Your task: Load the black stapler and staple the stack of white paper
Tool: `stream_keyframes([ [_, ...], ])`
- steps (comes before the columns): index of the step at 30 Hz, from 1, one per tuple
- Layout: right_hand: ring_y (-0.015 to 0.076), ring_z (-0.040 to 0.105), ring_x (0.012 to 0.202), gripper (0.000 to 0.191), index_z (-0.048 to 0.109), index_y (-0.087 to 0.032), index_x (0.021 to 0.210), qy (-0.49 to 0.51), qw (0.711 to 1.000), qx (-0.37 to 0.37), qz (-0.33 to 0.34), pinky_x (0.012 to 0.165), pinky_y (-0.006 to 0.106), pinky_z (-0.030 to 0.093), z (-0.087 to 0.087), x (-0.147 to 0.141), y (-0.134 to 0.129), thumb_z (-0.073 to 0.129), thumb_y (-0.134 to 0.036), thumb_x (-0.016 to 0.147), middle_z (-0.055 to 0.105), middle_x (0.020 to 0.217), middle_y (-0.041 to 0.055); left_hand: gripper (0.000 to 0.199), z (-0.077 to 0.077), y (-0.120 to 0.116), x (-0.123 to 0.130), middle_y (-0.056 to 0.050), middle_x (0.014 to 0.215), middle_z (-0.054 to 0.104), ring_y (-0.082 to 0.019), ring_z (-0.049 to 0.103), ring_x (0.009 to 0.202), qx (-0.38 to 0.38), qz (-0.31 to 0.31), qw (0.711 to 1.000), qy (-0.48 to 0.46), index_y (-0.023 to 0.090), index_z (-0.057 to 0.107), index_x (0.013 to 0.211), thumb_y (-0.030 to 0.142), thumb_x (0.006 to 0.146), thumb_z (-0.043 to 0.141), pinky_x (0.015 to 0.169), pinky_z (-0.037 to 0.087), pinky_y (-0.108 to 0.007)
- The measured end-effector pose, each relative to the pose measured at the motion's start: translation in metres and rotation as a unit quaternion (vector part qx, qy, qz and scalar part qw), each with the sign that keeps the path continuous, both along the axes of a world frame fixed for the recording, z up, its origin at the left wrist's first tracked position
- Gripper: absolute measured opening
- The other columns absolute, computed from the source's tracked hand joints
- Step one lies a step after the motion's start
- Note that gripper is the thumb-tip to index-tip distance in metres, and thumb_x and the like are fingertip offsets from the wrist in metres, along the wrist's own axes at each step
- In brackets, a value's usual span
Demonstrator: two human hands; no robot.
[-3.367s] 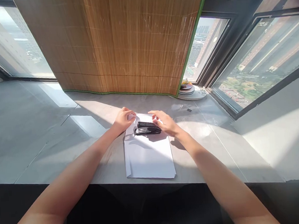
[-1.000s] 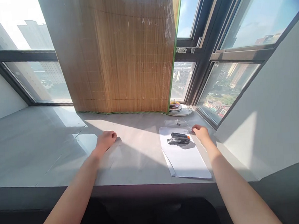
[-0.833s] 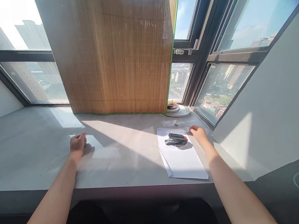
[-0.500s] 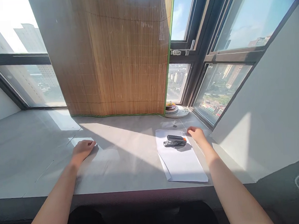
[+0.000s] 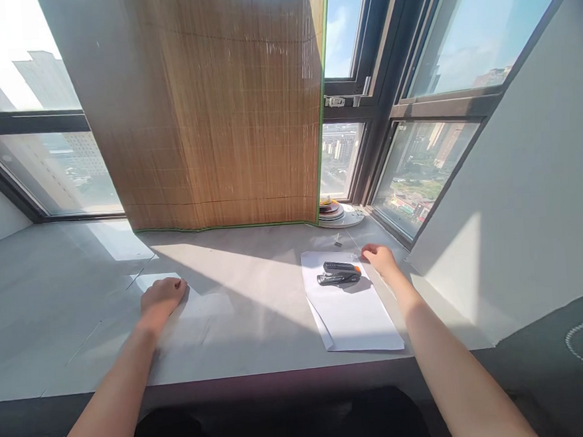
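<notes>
My left hand (image 5: pixel 164 296) rests on the grey sill (image 5: pixel 247 301) at the left, its fingers curled in a loose fist, with no object showing in it. At the right, my right hand (image 5: pixel 378 258) is closed beside the top right corner of white paper sheets (image 5: pixel 358 317); whether it pinches anything is too small to tell. A black stapler (image 5: pixel 338 273) with an orange spot lies across the upper part of the sheets. Just beyond the paper's top edge sits a small metallic piece (image 5: pixel 337 240), perhaps staples.
A bamboo mat (image 5: pixel 224 116) with green edging stands against the windows. Stacked plates (image 5: pixel 341 216) sit behind its lower right corner. A white wall (image 5: pixel 523 182) bounds the right side, and the sill's front edge runs near my knees.
My left hand has turned slightly, its knuckles now more upward. The whole view has shifted a little; the stapler and sheets keep their places on the sill.
</notes>
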State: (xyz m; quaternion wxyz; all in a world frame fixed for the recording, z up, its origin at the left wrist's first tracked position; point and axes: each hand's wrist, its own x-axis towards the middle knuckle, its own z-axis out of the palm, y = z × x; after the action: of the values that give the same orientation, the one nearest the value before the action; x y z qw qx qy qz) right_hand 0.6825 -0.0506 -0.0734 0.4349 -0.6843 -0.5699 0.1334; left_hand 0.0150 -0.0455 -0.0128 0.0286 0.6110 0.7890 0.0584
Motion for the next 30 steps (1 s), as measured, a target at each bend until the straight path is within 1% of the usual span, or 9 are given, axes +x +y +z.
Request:
stream_keyframes([
  [3,0.0266,0.069,0.081,0.020,0.065,-0.026,0.074,0.024,1.000,-0.005,-0.019,0.075,0.038,0.053,0.003,0.000,0.000,0.053,-0.042,0.076,0.075,0.080,0.0071,0.049,0.000,-0.001,-0.001,-0.019,0.101,0.075,-0.038,0.071,0.095,-0.003,-0.014,1.000,0.009,0.022,0.076,0.082,0.049,0.099,0.038,0.080,0.053,-0.044],
  [5,0.0279,0.070,0.083,0.018,0.065,-0.027,0.072,0.029,0.999,-0.001,-0.025,0.075,0.038,0.054,0.005,-0.001,0.000,0.054,-0.041,0.075,0.076,0.082,0.0075,0.050,0.003,-0.003,-0.011,-0.018,0.106,0.076,-0.037,0.071,0.099,-0.004,0.021,1.000,0.010,0.020,0.077,0.091,0.048,0.101,0.036,0.082,0.053,-0.044],
  [8,0.0293,0.069,0.083,0.017,0.066,-0.028,0.071,0.022,0.999,0.004,-0.028,0.077,0.040,0.054,0.009,-0.004,-0.002,0.056,-0.042,0.074,0.076,0.080,0.0070,0.052,0.007,-0.010,-0.050,-0.021,0.130,0.073,-0.040,0.067,0.119,0.027,0.135,0.989,0.048,0.016,0.075,0.121,0.045,0.103,0.036,0.092,0.053,-0.049],
  [11,0.0290,0.068,0.083,0.018,0.067,-0.027,0.072,-0.009,0.999,0.021,-0.036,0.081,0.040,0.053,0.012,-0.008,-0.004,0.057,-0.041,0.073,0.076,0.080,0.0076,0.068,0.001,-0.026,-0.104,-0.021,0.163,0.054,-0.047,0.042,0.152,0.025,0.215,0.972,0.094,0.023,0.056,0.155,0.062,0.102,0.038,0.107,0.044,-0.068],
  [13,0.0275,0.066,0.080,0.020,0.069,-0.026,0.073,-0.037,0.997,0.045,-0.043,0.082,0.040,0.052,0.013,-0.012,-0.005,0.056,-0.041,0.075,0.075,0.079,0.0079,0.076,-0.009,-0.041,-0.134,-0.015,0.175,0.041,-0.048,0.034,0.159,-0.023,0.192,0.979,0.061,0.032,0.044,0.165,0.071,0.101,0.032,0.112,0.037,-0.074],
  [16,0.0262,0.066,0.080,0.024,0.071,-0.025,0.081,-0.064,0.995,0.075,-0.031,0.084,0.039,0.052,0.017,-0.026,-0.005,0.053,-0.041,0.080,0.076,0.083,0.0080,0.077,-0.024,-0.062,-0.154,-0.011,0.183,0.021,-0.040,0.023,0.167,-0.041,0.134,0.989,0.050,0.030,0.030,0.173,0.065,0.105,0.022,0.126,0.026,-0.066],
  [19,0.0283,0.070,0.094,0.027,0.073,-0.024,0.091,-0.089,0.991,0.098,0.010,0.092,0.041,0.052,0.020,-0.045,-0.001,0.052,-0.039,0.084,0.079,0.098,0.0098,0.078,-0.032,-0.072,-0.148,-0.013,0.183,0.019,-0.039,0.018,0.169,-0.030,0.128,0.991,0.039,0.024,0.028,0.174,0.059,0.105,0.021,0.131,0.020,-0.064],
  [23,0.0295,0.071,0.101,0.027,0.074,-0.023,0.095,-0.105,0.988,0.109,0.042,0.097,0.042,0.053,0.017,-0.063,0.005,0.052,-0.038,0.090,0.079,0.106,0.0117,0.080,-0.030,-0.075,-0.120,-0.023,0.180,0.024,-0.048,0.021,0.166,0.008,0.154,0.988,0.005,0.012,0.037,0.172,0.054,0.104,0.031,0.129,0.019,-0.071],
  [30,0.0321,0.072,0.107,0.034,0.079,-0.021,0.111,-0.196,0.979,-0.004,0.047,0.094,0.043,0.055,0.000,-0.059,0.017,0.056,-0.031,0.088,0.078,0.119,0.0150,0.079,-0.027,-0.092,-0.072,-0.029,0.177,0.029,-0.047,0.026,0.164,0.039,0.190,0.981,0.000,0.004,0.040,0.169,0.047,0.102,0.035,0.129,0.023,-0.067],
])
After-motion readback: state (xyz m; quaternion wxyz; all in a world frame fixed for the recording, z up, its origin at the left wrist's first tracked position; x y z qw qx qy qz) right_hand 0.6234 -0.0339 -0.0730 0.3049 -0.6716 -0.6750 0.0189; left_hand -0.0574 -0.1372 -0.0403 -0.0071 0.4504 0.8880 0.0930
